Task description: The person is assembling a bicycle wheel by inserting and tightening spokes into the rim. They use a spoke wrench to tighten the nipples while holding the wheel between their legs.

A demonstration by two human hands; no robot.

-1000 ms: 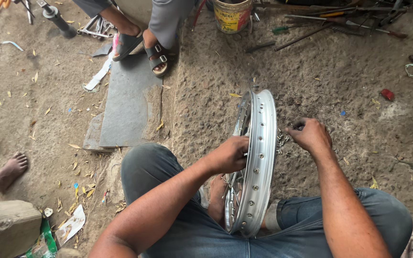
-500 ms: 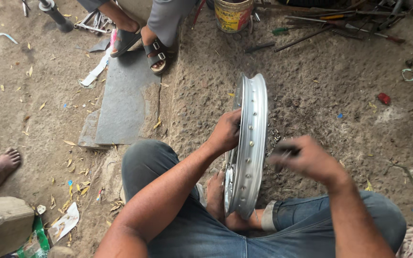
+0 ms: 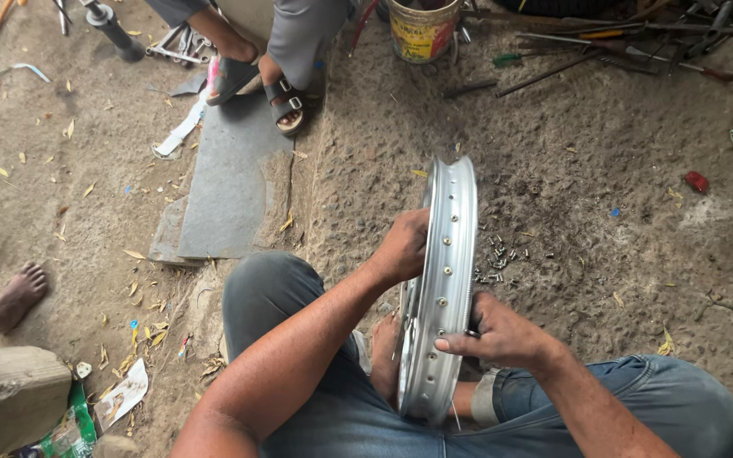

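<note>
— Now, how is the wheel rim (image 3: 444, 288) placed?

— It is stood upright on its edge between the knees of the seated person, its lower part hidden between the jeans-clad legs and beside a bare foot (image 3: 386, 352). Rows of spoke holes are seen along its silver band.

— And what is held by the hands?

— The left hand (image 3: 402, 248) is curled over the rim's left edge, about halfway up, fingers wrapped onto the inner side. The right hand (image 3: 502, 335) is closed on the right edge lower down, with the thumb laid flat across the outer band. Both are clasped on the rim; nothing else is seen in either.

— What is found near the rim?

— A scatter of small metal nipples (image 3: 495, 254) is spread on the dirt floor (image 3: 604, 212) just to the right of it. A flat grey stone slab (image 3: 235, 182) is laid to the left, well apart.

— Are other people shown?

— Yes. Two sandalled feet (image 3: 265, 85) of a seated person are set at the slab's far end, and a bare foot (image 3: 14, 297) of another is seen at the left edge.

— Anything further back?

— A yellow paint tin (image 3: 422, 30) is stood at the top, with long tools (image 3: 604, 51) laid on the ground to its right. A small red object (image 3: 696, 181) is seen far right.
</note>
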